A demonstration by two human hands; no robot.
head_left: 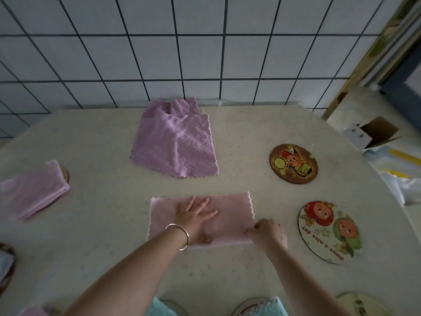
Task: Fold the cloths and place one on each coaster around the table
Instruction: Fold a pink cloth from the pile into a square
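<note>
Mid-fold: left hand [193, 213] flat, fingers spread, pressing pink cloth [227, 213] on table [102, 224] | right hand [268, 231] pinching its near right corner | done: folded cloth [34, 190] covers left coaster [65, 174] | left: purple pile [175, 142], two bare coasters [293, 164] [328, 231].

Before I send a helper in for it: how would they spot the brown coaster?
On the pale table, look right of the unfolded purple cloth by the tiled wall. The brown coaster lies bare there. It is dark-rimmed, unlike the larger white coaster nearer the person.
</note>
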